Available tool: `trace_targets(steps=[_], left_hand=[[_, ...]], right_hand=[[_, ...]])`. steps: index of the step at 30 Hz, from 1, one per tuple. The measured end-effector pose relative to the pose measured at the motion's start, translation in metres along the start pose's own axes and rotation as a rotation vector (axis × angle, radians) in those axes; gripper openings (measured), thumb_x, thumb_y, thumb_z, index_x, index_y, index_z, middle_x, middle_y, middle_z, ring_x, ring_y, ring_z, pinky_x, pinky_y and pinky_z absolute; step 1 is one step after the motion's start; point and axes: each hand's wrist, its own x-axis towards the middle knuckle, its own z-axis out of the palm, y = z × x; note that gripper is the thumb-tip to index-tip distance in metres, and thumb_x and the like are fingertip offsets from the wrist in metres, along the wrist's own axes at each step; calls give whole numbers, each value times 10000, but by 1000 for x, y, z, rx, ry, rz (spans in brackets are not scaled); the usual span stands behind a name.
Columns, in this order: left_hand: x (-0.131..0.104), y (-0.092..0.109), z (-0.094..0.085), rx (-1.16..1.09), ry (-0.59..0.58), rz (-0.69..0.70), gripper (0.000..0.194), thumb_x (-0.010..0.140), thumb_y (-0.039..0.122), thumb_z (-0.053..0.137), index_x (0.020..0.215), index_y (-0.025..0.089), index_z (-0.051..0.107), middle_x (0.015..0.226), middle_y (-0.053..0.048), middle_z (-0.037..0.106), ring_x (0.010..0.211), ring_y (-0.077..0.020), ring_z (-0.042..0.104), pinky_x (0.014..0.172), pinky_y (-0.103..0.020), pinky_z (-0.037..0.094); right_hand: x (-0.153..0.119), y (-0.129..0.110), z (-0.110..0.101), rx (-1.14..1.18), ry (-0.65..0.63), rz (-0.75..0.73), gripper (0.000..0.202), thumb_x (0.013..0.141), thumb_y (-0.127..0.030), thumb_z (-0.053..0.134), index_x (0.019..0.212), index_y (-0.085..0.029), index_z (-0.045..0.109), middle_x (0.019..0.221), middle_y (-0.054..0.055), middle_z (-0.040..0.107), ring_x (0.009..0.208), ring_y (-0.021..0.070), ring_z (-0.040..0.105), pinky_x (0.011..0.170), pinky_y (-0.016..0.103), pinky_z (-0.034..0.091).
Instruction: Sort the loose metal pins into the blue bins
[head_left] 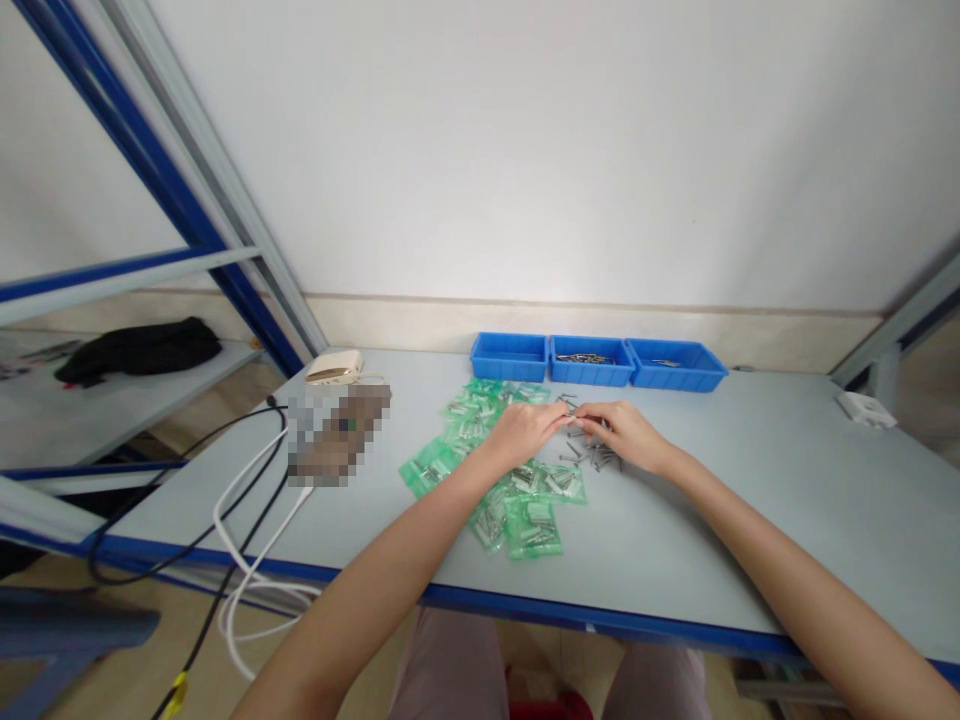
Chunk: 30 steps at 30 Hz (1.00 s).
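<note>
In the head view, we find both bare hands at work above a grey table [757, 480]. The left hand [523, 433] reaches in from the left, its fingers close together and pointing at the right hand [626, 432], whose fingers curl down and inward. The fingertips of the two hands meet or nearly meet; whether they pinch anything between them we cannot tell at this size.

We locate the loose screws [602, 457] in a small scattered pile on the table, partly beneath and just in front of the right hand. The green bags [534, 530], clear enough to show metal and whitish pieces inside, lie spread and overlapping under and around the left hand and forearm.

Behind the hands we note three blue bins side by side: the left bin [509, 371], the middle bin [590, 376], with metal pieces in it, and the right bin [679, 381], with a few small pieces. A cream box [334, 368] stands farther left, well apart from the hands.
</note>
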Motion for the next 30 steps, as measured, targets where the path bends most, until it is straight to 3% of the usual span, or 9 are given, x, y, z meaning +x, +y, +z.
trace_targets(steps=[5, 12, 17, 21, 25, 30], left_hand=[[-1, 1, -3, 12, 2, 29, 405, 945, 353, 276, 748, 171, 580, 683, -19, 640, 663, -147, 621, 593, -220, 403], [0, 2, -2, -36, -28, -38, 293, 938, 366, 319, 1030, 190, 534, 761, -6, 666, 689, -150, 638, 591, -214, 417], [1, 2, 0, -22, -57, -72, 283, 943, 347, 306, 1013, 192, 533, 801, -16, 673, 718, -162, 647, 602, -220, 423], [1, 3, -3, -63, -50, -71, 302, 931, 394, 324, 1041, 189, 516, 747, -3, 660, 682, -154, 637, 589, -215, 414], [1, 2, -4, -133, -50, -66, 259, 941, 334, 325, 1006, 195, 532, 668, 26, 634, 648, -127, 624, 591, -197, 398], [3, -2, 1, -178, -29, -111, 262, 944, 333, 318, 969, 196, 540, 606, 47, 610, 597, -115, 609, 571, -196, 375]], right_hand=[[1, 2, 1, -44, 55, -15, 308, 842, -442, 465, 864, -198, 651, 788, 35, 667, 685, 161, 566, 630, 249, 370], [0, -2, 0, -70, 36, -15, 368, 885, -445, 379, 828, -201, 650, 701, 28, 661, 622, 155, 562, 598, 249, 344], [-1, -8, 0, -132, 46, 26, 348, 881, -437, 396, 874, -212, 662, 706, 13, 672, 610, 142, 560, 568, 237, 316], [-1, -11, -1, -125, 54, 42, 355, 888, -440, 383, 849, -225, 662, 699, -9, 670, 598, 127, 550, 572, 230, 307], [0, -9, 1, -92, 40, 41, 346, 893, -426, 380, 832, -216, 648, 696, -17, 662, 572, 114, 527, 570, 225, 308], [0, -5, 5, -241, 114, -1, 310, 896, -402, 384, 893, -218, 634, 799, 10, 666, 652, 136, 545, 606, 234, 312]])
